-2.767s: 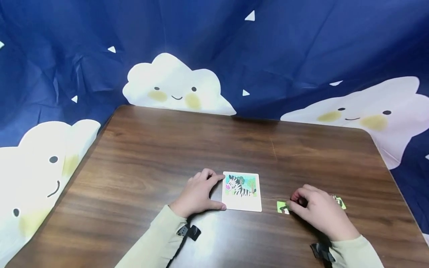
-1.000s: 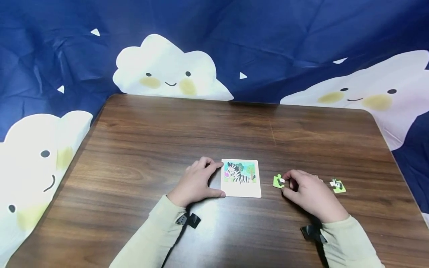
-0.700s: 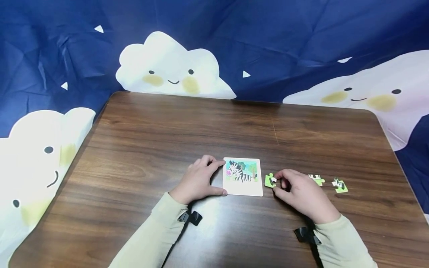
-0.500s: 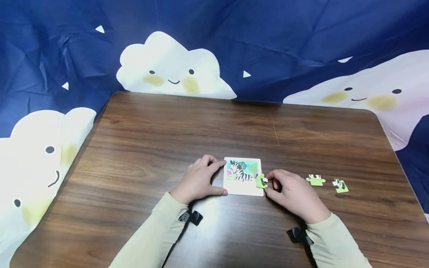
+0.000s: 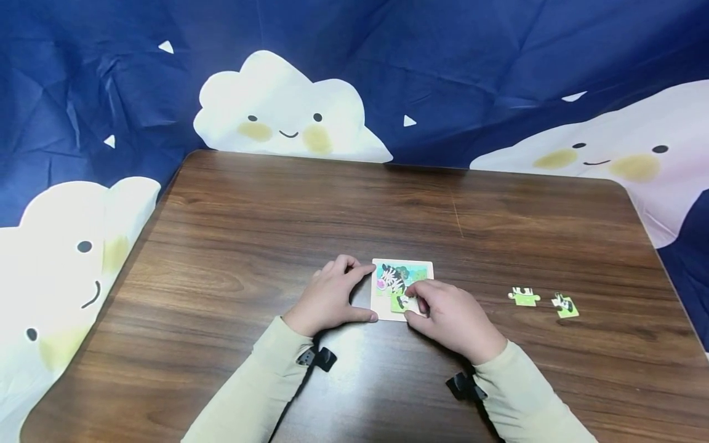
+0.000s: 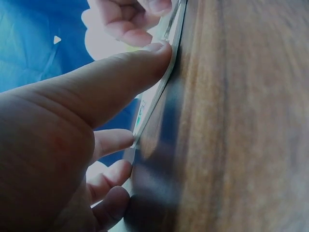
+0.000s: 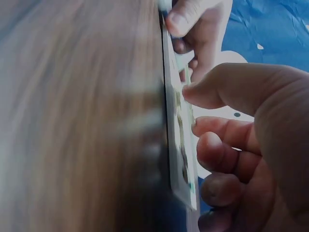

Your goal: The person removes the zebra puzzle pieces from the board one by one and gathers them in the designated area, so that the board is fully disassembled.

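Observation:
A square white puzzle board (image 5: 383, 306) with a zebra picture lies flat on the table. At its left edge my left hand (image 5: 330, 297) rests, the thumb near the front corner and the index finger near the back one. Those two digits look fairly straight in the left wrist view. My right hand (image 5: 455, 317) pinches a green puzzle piece (image 5: 397, 302) between thumb and index finger, over the lower part of the board. This hand covers the board's lower right area. In the right wrist view the fingertips (image 7: 189, 93) are close above the board.
Two more green puzzle pieces with black and white markings lie to the right, one puzzle piece (image 5: 524, 297) nearer the board and another puzzle piece (image 5: 565, 306) further right. A brown wooden table (image 5: 266, 221) carries everything. Behind it hangs a blue cloth (image 5: 443, 61) with clouds.
My right hand has slid its green piece leftward from the table, across the board's right edge, to the board's lower middle. The two other pieces became uncovered. My left hand stays at the board's edge.

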`<action>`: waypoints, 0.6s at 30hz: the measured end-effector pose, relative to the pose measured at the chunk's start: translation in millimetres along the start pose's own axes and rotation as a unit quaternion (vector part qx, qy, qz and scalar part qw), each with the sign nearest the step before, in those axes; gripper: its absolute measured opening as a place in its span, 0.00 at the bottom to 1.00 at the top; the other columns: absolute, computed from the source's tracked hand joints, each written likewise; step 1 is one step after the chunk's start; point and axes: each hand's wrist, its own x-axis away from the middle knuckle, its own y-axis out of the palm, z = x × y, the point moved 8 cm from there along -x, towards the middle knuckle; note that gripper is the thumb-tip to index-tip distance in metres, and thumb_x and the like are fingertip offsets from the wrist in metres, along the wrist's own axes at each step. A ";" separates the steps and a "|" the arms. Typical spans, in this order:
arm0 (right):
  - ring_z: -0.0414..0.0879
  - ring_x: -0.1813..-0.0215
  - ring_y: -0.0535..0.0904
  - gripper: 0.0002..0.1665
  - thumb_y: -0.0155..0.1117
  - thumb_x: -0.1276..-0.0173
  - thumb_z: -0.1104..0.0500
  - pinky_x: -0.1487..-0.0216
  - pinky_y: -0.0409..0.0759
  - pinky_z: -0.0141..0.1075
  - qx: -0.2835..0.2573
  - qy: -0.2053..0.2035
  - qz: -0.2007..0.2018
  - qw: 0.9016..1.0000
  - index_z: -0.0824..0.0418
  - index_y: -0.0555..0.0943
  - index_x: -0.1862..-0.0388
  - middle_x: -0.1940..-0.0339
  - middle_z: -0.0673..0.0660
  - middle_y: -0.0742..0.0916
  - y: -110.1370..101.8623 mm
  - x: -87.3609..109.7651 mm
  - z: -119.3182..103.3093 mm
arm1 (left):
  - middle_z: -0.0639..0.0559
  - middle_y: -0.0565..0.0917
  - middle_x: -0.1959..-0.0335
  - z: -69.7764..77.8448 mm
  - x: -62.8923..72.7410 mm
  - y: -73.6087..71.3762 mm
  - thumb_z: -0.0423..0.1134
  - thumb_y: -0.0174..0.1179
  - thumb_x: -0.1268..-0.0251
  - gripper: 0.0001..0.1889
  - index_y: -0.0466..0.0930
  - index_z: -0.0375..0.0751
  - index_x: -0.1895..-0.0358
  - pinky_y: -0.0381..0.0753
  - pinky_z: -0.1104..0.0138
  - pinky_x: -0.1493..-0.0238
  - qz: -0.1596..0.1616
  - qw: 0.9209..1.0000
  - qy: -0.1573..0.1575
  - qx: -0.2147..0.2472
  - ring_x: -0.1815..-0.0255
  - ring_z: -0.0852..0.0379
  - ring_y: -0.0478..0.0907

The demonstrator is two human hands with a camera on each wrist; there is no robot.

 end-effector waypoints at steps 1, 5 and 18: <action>0.36 0.73 0.68 0.11 0.69 0.45 0.57 0.72 0.66 0.32 0.000 -0.002 -0.002 1.000 0.54 0.82 0.62 0.77 0.42 0.72 1.7 -1.5 -1.7 | 0.52 0.71 0.40 0.1 0.1 -0.1 0.63 0.75 0.54 0.48 0.70 0.53 0.27 0.70 0.54 0.49 0.000 1.000 0.001 0.000 0.45 0.52 0.69; 0.35 0.74 0.66 0.10 0.69 0.45 0.57 0.73 0.65 0.32 0.001 -0.011 -0.010 1.000 0.53 0.82 0.62 0.77 0.41 0.72 6.9 -6.1 -8.2 | 0.52 0.71 0.40 0.1 0.0 0.0 0.63 0.75 0.54 0.48 0.70 0.53 0.26 0.69 0.55 0.49 -0.001 1.000 0.004 0.002 0.45 0.52 0.69; 0.36 0.74 0.66 0.14 0.71 0.45 0.55 0.73 0.65 0.32 0.007 -0.014 -0.015 1.000 0.56 0.82 0.59 0.77 0.43 0.72 13.8 -11.7 -15.0 | 0.53 0.71 0.41 0.2 0.0 -0.9 0.63 0.75 0.54 0.48 0.69 0.54 0.26 0.69 0.55 0.49 -0.002 1.000 -0.001 0.001 0.45 0.52 0.69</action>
